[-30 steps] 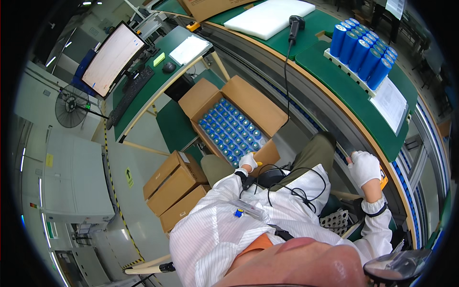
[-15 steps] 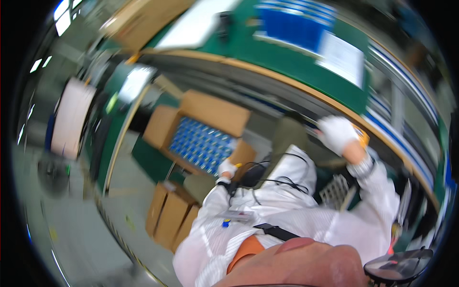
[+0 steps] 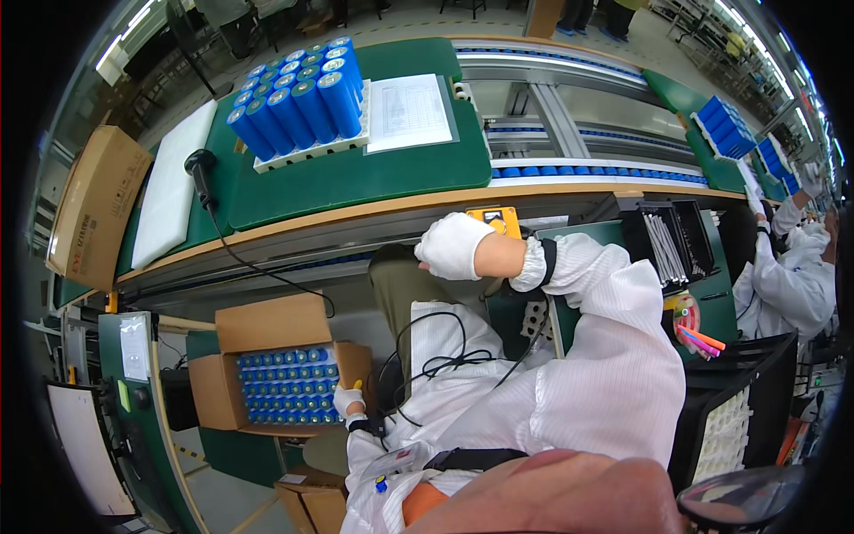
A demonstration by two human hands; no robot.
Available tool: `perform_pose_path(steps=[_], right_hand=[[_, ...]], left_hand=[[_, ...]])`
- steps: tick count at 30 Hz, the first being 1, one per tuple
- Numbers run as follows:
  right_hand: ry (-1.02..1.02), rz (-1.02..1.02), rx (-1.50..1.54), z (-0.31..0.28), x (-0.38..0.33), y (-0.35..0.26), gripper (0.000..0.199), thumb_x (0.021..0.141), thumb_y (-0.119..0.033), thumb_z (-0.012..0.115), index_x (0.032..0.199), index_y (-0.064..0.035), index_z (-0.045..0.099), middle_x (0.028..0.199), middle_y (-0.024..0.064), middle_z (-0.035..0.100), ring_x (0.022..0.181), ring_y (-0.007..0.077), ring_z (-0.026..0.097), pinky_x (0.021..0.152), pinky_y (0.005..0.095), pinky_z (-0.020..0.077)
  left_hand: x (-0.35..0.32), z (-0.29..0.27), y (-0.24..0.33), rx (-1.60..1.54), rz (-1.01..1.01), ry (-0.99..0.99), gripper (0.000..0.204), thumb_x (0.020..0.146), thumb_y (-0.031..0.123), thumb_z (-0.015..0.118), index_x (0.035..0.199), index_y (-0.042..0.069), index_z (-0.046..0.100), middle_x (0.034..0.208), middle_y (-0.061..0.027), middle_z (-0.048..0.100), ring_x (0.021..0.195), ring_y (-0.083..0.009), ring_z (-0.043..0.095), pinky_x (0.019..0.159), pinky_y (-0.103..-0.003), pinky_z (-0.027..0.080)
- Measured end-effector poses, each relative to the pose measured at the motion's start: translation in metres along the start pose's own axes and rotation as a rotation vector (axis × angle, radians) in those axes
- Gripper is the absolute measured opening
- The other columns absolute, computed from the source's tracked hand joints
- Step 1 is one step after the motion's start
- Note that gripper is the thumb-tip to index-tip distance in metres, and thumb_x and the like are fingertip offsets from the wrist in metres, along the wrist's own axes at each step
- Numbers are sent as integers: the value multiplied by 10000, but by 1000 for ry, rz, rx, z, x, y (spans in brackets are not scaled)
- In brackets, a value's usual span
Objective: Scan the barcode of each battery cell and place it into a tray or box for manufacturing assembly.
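My left hand [image 3: 348, 400], in a white glove, is closed beside the right flap of an open cardboard box [image 3: 271, 322]. A small yellow tip shows at its fingers; what it belongs to is unclear. Inside the box stand rows of blue cylindrical battery cells [image 3: 286, 385]. My right hand [image 3: 452, 247], also white-gloved, is curled shut below the front edge of the green workbench [image 3: 374, 191]. Its fingertips face away, so anything in them is hidden. A yellow device [image 3: 496, 220], like a hand-held meter, sits just behind my right wrist. Black cables [image 3: 445, 356] loop across my lap.
On the bench, several upright blue cells [image 3: 302, 107] fill a white tray beside a printed sheet [image 3: 409, 111]. A barcode scanner [image 3: 202, 169] lies left. Rollers [image 3: 587, 171] run to the right. A black bin [image 3: 729, 409] stands near my right side; another person [image 3: 787, 258] works farther right.
My view has turned and sharpened from blur, bringing the right-hand bench and another person into sight. My left hand stays at the box's right flap; my right hand stays by the bench edge.
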State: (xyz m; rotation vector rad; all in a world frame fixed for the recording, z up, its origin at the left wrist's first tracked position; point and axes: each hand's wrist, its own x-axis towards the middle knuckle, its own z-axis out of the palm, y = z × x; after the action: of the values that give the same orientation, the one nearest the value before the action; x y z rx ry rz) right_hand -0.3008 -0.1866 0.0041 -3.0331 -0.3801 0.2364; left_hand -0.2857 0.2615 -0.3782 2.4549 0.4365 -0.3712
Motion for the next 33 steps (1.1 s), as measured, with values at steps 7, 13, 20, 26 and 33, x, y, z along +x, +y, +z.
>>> perform_pose_path(steps=[7,13,20,26,33], right_hand=[[-5,15,11,-2,-1,-1,274,900,-302,610,832,-67,733,825,149,721,822,347,708,728,443,555],[-2,1,21,-1,1,-1,256,887,-289,613,845,-67,735,848,142,725,839,339,708,738,442,554],[19,4,22,0,0,-2,227,870,-273,625,841,-78,738,851,140,726,844,332,708,733,442,553],[-2,16,37,-6,2,-4,284,895,-313,614,832,-51,703,784,147,699,787,348,693,699,455,546],[134,-64,207,-64,-31,7,257,869,-338,649,893,-91,718,837,139,700,823,363,678,714,470,529]], left_hand=[[-7,6,4,201,-34,128,260,839,173,681,1089,113,718,944,-169,734,849,-368,704,706,-420,544],[-12,3,10,272,-45,162,254,838,168,657,1078,112,718,918,-176,729,835,-383,697,700,-439,542],[-19,0,13,226,-16,167,237,849,175,646,1050,64,709,931,-187,728,834,-378,698,690,-418,536],[-18,0,6,214,15,161,256,837,162,620,1064,84,708,907,-192,721,830,-406,687,702,-447,533],[-23,-8,10,204,89,112,308,863,189,607,1145,93,687,1008,-186,723,919,-402,683,754,-463,526]])
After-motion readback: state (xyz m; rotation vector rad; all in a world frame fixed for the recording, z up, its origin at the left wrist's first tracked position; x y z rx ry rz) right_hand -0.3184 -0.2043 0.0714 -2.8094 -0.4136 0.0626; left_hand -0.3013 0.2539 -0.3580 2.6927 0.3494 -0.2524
